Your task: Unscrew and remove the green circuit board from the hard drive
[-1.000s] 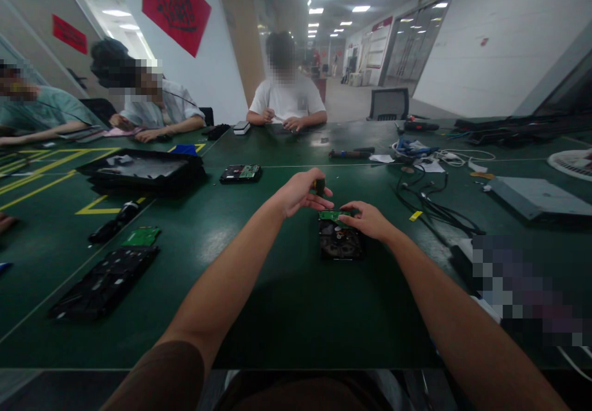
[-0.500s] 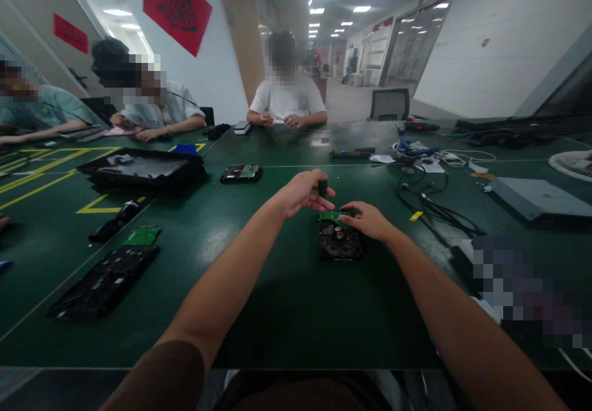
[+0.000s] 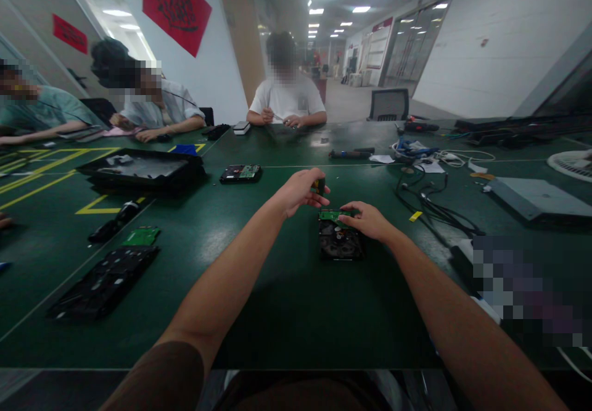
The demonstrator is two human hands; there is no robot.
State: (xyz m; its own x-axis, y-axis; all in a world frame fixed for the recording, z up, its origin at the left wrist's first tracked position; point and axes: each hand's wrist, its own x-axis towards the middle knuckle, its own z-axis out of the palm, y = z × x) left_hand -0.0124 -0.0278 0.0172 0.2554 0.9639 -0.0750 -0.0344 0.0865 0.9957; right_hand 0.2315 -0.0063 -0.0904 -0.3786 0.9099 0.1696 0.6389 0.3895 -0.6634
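A hard drive [image 3: 341, 242] lies on the green table in front of me, with a green circuit board [image 3: 331, 215] at its far end. My left hand [image 3: 308, 192] is closed around the short black-and-yellow handle of a screwdriver [image 3: 320, 184], held upright by the drive's far left corner. The screwdriver's tip is hidden or too small to make out. My right hand [image 3: 365, 218] grips the drive's far right side, its thumb resting on the board and its fingers curled over the far edge.
Another hard drive [image 3: 240, 173] lies ahead to the left, near a black tray [image 3: 143, 170]. At left are a black drive bracket [image 3: 106, 281] and a loose green board [image 3: 143, 236]. Cables [image 3: 430, 204] and a grey metal box [image 3: 539, 198] occupy the right. People sit across the table.
My left hand has shifted slightly left with the screwdriver, and its fingers have curled in a little. My right hand and the hard drive stay put.
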